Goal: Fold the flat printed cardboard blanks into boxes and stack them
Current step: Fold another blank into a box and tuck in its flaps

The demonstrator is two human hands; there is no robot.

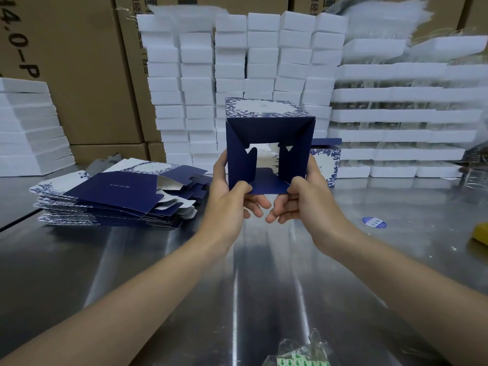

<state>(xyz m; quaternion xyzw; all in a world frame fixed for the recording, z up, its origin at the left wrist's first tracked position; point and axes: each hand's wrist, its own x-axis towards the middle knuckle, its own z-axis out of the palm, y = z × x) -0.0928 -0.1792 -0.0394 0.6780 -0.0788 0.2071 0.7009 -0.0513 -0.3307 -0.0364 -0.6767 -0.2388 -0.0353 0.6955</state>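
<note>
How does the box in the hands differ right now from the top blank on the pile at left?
The held box is opened into a cube; the top blank lies flat. The left hand and right hand grip the held box above the table; the top blank rests on its pile. The held box's flaps fold inward, leaving a gap; the top blank's lie spread. Both are navy with blue leaf print.

Counter (237,273): brushed metal, shiny, streaked with reflections.
Held box (269,143): matt printed cardboard, navy and white.
Flat blanks (116,196): same matt card, pale unprinted inner faces.
Foam blocks (229,64): white, grainy.
Cartons (87,75): brown corrugated board.
Bag (301,350): clear, crinkled plastic.
</note>
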